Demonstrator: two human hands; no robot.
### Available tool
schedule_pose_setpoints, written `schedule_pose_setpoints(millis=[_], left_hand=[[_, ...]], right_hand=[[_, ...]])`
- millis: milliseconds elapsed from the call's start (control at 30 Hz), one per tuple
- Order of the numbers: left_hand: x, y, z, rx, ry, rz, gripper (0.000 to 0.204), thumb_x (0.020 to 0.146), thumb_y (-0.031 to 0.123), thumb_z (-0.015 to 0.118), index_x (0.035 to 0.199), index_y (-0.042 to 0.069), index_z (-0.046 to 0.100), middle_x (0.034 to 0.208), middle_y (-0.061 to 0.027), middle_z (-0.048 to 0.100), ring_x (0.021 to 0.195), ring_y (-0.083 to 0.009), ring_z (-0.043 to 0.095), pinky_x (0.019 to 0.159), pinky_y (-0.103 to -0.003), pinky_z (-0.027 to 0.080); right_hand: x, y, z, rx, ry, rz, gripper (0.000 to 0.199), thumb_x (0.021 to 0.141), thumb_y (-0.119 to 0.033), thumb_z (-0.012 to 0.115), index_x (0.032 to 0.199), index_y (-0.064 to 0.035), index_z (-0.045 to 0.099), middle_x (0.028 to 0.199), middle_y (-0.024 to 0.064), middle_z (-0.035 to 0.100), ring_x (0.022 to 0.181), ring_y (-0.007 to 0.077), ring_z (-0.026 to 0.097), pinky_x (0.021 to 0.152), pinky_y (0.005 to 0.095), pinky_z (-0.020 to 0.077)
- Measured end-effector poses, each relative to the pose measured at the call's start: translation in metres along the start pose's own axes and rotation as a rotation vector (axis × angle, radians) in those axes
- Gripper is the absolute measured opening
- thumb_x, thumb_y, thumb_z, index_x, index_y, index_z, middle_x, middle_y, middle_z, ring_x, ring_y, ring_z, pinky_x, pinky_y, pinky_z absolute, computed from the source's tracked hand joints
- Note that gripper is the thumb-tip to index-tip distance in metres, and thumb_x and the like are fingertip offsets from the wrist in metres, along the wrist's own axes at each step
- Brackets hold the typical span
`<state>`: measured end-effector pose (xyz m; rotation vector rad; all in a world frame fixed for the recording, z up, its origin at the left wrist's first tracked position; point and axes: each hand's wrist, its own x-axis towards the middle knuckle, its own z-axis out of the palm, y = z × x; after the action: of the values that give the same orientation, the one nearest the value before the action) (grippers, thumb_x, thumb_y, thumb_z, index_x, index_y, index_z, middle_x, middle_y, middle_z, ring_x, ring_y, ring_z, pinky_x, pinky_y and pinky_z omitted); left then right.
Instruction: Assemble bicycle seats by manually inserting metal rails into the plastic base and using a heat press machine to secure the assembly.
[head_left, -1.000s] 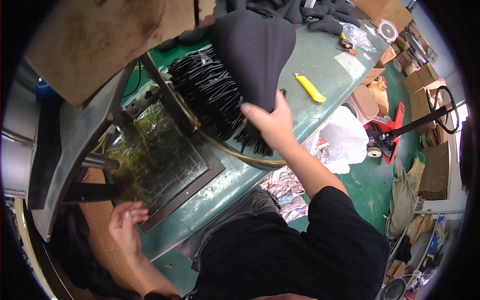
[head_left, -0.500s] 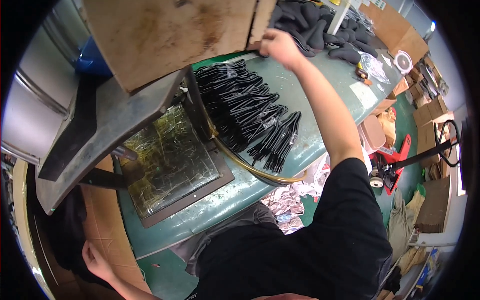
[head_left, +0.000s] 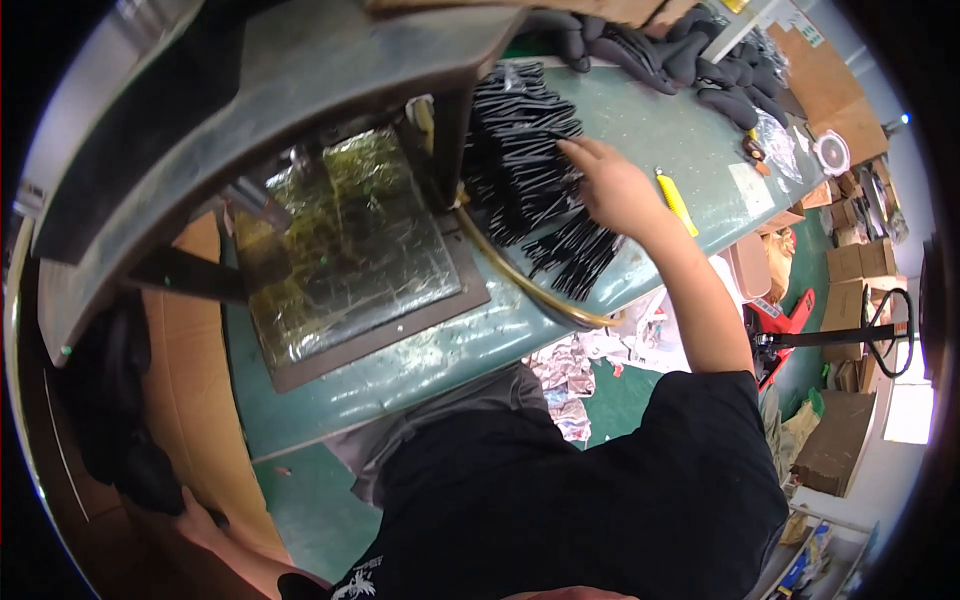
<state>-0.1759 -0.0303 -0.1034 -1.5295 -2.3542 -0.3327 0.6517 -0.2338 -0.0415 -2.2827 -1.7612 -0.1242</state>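
Black strips point(head_left: 530, 170) lie under the right hand point(head_left: 615, 190).

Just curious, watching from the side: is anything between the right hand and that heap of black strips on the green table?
Nothing visible. The right hand already rests on the black strips, fingers spread over the heap.

Brown cardboard boxes point(head_left: 862, 262) stand stacked on the floor at far right, past the table's end. A flattened brown carton point(head_left: 832, 443) lies lower down. A white label point(head_left: 751, 187) lies on the table.
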Motion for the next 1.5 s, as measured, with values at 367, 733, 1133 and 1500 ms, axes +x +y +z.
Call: schedule_pose_setpoints(millis=[367, 733, 1133, 1500], left_hand=[[-0.107, 0.075, -0.009, -2.446, -0.734, -0.6, 0.049, 0.098, 0.014, 0.068, 0.141, -0.005, 0.056, 0.134, -0.0189, 0.066, 0.128, -0.0341, 0.061, 0.12, -0.052, 0.046], [-0.152, 0.24, -0.09, -1.927, -1.734, 0.021, 0.051, 0.103, 0.024, 0.066, 0.14, -0.009, 0.056, 0.123, -0.0318, 0.071, 0.112, -0.0416, 0.074, 0.096, -0.05, 0.063], [-0.03, 0.249, -0.041, -0.828, -0.496, 0.878, 0.075, 0.083, 0.021, 0.09, 0.146, -0.004, 0.059, 0.137, -0.0175, 0.069, 0.123, -0.0261, 0.066, 0.107, -0.036, 0.051], [-0.09, 0.271, -0.069, -1.213, -1.17, 0.826, 0.04, 0.089, 0.016, 0.086, 0.123, 0.0, 0.07, 0.121, -0.0064, 0.07, 0.118, -0.0184, 0.064, 0.104, -0.034, 0.048]], right_hand=[[0.03, -0.002, -0.002, -0.109, -0.041, 0.005, 0.065, 0.084, 0.008, 0.06, 0.146, -0.0085, 0.056, 0.131, 0.0178, 0.063, 0.124, 0.0407, 0.062, 0.104, 0.0486, 0.0533], [0.041, 0.002, -0.018, -0.384, -0.059, -0.192, 0.069, 0.075, 0.005, 0.067, 0.142, -0.01, 0.061, 0.119, 0.0131, 0.066, 0.115, 0.035, 0.063, 0.098, 0.0455, 0.0495], [0.051, -0.063, -0.071, 0.019, 0.016, -0.182, 0.064, 0.065, 0.011, 0.055, 0.127, -0.0027, 0.064, 0.105, 0.0156, 0.059, 0.089, 0.0326, 0.06, 0.083, 0.0396, 0.0526], [-0.037, -0.16, -0.005, 1.104, -0.274, -0.243, 0.053, 0.08, 0.001, 0.079, 0.133, 0.0029, 0.073, 0.082, 0.0013, 0.058, 0.068, 0.0087, 0.046, 0.062, 0.0261, 0.0376]])
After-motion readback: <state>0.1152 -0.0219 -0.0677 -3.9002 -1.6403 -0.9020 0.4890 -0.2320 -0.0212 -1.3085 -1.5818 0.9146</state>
